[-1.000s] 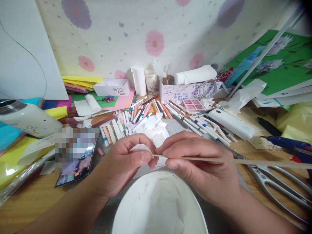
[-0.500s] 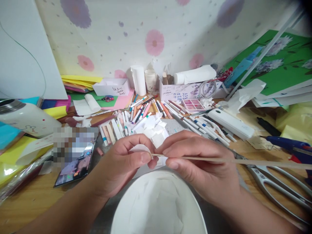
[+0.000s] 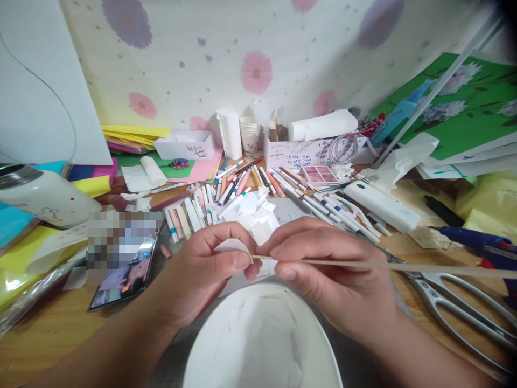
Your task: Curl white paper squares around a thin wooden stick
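Note:
Between thumb and fingers, my left hand [image 3: 220, 264] pinches a small white piece of paper [image 3: 232, 246] with a rounded edge. The tip of a thin pale stick [image 3: 424, 267] meets that paper at my left thumb. My right hand [image 3: 327, 269] is closed around the stick, whose long end runs off to the right edge. Just below both hands stands a round white container [image 3: 262, 345] with white paper pieces inside. Behind the fingers lies a heap of white paper scraps [image 3: 256, 213].
Many markers [image 3: 238, 180] spread across the middle. Metal scissors [image 3: 456, 307] and a blue glue gun [image 3: 476, 240] lie at right. A phone [image 3: 133, 275] leans at left, near a white bottle [image 3: 48, 196]. Paper cups [image 3: 249, 134] and a written-on box [image 3: 299, 153] stand behind.
Both hands keep the same hold on the paper and stick. Hardly anything differs beyond a very slight shift of the view.

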The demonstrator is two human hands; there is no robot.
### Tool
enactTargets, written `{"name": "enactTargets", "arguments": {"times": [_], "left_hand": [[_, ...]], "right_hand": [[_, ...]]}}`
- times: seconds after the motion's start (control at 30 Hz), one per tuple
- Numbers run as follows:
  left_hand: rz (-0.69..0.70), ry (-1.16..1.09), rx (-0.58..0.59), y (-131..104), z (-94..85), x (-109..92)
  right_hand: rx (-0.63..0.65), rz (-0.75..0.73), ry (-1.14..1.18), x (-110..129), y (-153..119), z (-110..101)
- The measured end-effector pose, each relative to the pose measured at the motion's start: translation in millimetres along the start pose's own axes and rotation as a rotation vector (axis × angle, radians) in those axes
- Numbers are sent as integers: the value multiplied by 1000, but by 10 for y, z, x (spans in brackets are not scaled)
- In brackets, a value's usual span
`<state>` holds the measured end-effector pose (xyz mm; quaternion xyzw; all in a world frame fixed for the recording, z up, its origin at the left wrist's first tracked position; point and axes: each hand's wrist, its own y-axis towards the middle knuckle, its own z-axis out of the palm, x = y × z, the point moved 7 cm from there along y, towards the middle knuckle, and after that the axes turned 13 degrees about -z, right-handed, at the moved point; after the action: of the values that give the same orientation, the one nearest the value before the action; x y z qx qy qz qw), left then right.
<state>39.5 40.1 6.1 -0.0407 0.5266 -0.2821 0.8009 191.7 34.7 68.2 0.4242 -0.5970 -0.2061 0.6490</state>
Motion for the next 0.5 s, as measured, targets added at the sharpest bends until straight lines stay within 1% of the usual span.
{"name": "enactTargets", "arguments": {"times": [0.13, 0.3, 0.37, 0.5], "left_hand": [[-17, -22, 5, 22, -19, 19], [110, -97, 37, 32, 20, -61], [110, -127, 45, 37, 32, -53], [120, -151, 3, 28, -8, -29]], "right_hand": [[6, -12, -14, -1, 1, -2], [-20, -21, -38, -13, -14, -20], [-16, -26, -43, -22, -18, -6], [-15, -50, -43, -36, -11, 28]]}}
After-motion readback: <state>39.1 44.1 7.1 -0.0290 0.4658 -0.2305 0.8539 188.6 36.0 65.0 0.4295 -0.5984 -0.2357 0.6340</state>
